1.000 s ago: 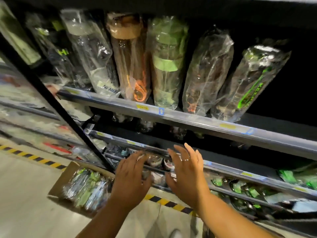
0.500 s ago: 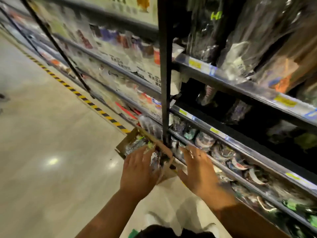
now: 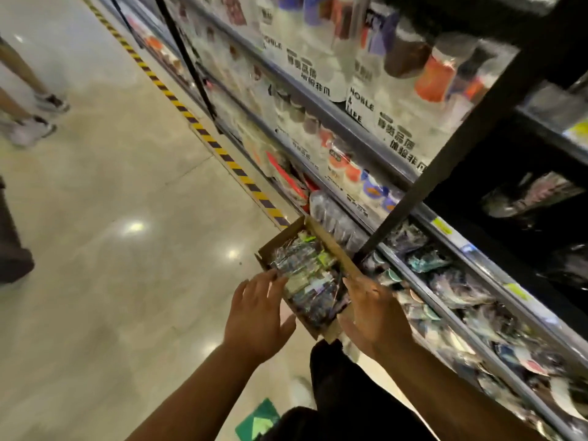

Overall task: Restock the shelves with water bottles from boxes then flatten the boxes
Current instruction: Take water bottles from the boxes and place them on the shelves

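Observation:
An open cardboard box [image 3: 331, 243] sits on the floor against the shelving, packed with plastic-wrapped water bottles [image 3: 305, 272]. My left hand [image 3: 257, 310] hovers over the box's near left corner, fingers spread and straight, holding nothing. My right hand [image 3: 375, 310] reaches over the box's right side near its long flap, fingers extended, nothing in it. More wrapped bottles [image 3: 461, 288] fill the low shelf to the right of the box.
Shelving [image 3: 350, 128] with boxed goods runs diagonally along the right, with a black upright post [image 3: 445, 151]. A yellow-black floor stripe [image 3: 203, 132] borders it. Another person's legs [image 3: 28, 119] stand at far left. A green floor arrow [image 3: 257, 421] lies near my feet.
My view has swung left and down from the upper shelf to the box on the floor. Both hands have come down from the shelf edge to just above the box.

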